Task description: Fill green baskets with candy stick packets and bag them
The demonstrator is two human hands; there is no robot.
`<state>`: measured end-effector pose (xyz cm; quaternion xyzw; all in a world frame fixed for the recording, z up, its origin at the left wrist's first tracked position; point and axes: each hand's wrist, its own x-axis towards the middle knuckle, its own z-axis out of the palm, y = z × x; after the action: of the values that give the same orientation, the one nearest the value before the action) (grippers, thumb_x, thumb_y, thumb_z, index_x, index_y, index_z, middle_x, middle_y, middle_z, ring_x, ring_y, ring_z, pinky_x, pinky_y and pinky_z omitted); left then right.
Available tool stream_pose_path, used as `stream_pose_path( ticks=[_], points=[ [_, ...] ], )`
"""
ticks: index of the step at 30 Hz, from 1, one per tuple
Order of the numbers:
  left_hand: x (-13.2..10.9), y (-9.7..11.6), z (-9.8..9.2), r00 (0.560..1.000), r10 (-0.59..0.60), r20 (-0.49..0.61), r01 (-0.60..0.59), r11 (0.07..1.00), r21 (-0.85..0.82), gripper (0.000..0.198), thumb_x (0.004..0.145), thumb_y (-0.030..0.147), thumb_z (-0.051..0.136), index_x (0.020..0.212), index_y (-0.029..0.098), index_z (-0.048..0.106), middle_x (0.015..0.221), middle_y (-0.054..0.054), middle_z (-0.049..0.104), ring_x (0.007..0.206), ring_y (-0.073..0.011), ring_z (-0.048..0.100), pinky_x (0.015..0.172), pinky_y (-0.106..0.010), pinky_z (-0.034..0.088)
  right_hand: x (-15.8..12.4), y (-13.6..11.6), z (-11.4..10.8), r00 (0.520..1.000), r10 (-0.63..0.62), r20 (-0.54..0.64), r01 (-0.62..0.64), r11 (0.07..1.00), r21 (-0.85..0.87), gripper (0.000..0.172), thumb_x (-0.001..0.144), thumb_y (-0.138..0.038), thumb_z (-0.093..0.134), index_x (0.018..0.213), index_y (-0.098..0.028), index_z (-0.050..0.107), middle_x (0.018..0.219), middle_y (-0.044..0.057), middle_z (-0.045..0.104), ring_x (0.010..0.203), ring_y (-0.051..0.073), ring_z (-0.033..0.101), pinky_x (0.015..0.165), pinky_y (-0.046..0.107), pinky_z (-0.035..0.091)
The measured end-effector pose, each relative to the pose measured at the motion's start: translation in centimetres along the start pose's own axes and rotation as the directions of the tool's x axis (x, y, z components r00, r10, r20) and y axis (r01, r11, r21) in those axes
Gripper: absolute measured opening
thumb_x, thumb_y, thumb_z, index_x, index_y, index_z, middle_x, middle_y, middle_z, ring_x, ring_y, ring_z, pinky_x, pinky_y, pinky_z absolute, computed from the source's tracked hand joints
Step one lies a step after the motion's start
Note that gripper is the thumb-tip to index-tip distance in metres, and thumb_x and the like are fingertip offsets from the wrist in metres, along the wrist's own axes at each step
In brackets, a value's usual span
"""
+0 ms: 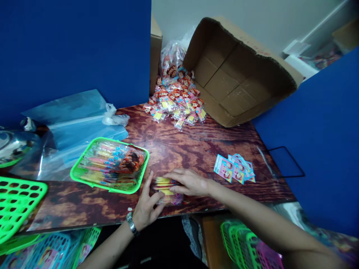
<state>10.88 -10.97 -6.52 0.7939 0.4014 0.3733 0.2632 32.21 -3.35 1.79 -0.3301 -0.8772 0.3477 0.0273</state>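
My left hand (146, 203) and my right hand (189, 182) meet at the table's near edge over a small clear packet (167, 190) with yellow and pink pieces inside. The left hand's fingers rest against the packet's left side, thumb under it. My right hand lies flat across its top, fingers stretched left. A watch sits on my left wrist. Just left of the hands stands a green tray (110, 164) filled with similar clear packets.
A heap of small wrapped doll toys (176, 99) lies at the table's back, beside an open cardboard box (238, 74) on its side. Printed cards (235, 169) lie right of my hands. Blue plastic sheets (75, 123) and a green basket (17, 201) are left; baskets (246, 243) stand below.
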Motion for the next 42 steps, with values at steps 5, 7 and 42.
stream_pose_path(
  ticks=[5, 7, 42],
  points=[
    [0.1, 0.0, 0.0, 1.0, -0.009, 0.011, 0.008, 1.0, 0.015, 0.018, 0.079, 0.013, 0.06, 0.097, 0.016, 0.061, 0.154, -0.013, -0.001, 0.135, -0.0336, 0.026, 0.102, -0.045, 0.038, 0.0, -0.3, 0.4, 0.999, 0.008, -0.04, -0.008, 1.0, -0.003, 0.04, 0.092, -0.035, 0.044, 0.126, -0.015, 0.05, 0.112, 0.012, 0.061, 0.097, 0.018, 0.057, 0.085, 0.028, 0.044],
    [0.1, -0.1, 0.0, 1.0, -0.012, 0.022, 0.012, 1.0, 0.022, 0.017, 0.079, 0.013, 0.06, 0.096, 0.016, 0.06, 0.154, -0.013, -0.002, 0.136, -0.0341, 0.025, 0.102, -0.045, 0.037, 0.1, -0.2, 0.7, 0.998, 0.012, -0.057, -0.012, 1.0, -0.009, 0.037, 0.093, -0.034, 0.042, 0.124, -0.014, 0.052, 0.109, 0.011, 0.061, 0.095, 0.017, 0.057, 0.084, 0.028, 0.045],
    [0.7, -0.6, 0.1, 0.993, -0.092, 0.071, 0.093, 0.996, -0.002, 0.081, 0.081, 0.03, 0.06, 0.145, 0.019, 0.011, 0.138, -0.017, 0.034, 0.129, -0.0294, 0.035, 0.104, -0.047, 0.037, -0.8, -0.7, 5.2, 0.63, 0.339, -0.698, -0.18, 0.939, 0.293, 0.035, 0.095, -0.036, 0.031, 0.103, -0.021, 0.062, 0.091, 0.006, 0.065, 0.084, 0.018, 0.06, 0.075, 0.031, 0.048]
  ],
)
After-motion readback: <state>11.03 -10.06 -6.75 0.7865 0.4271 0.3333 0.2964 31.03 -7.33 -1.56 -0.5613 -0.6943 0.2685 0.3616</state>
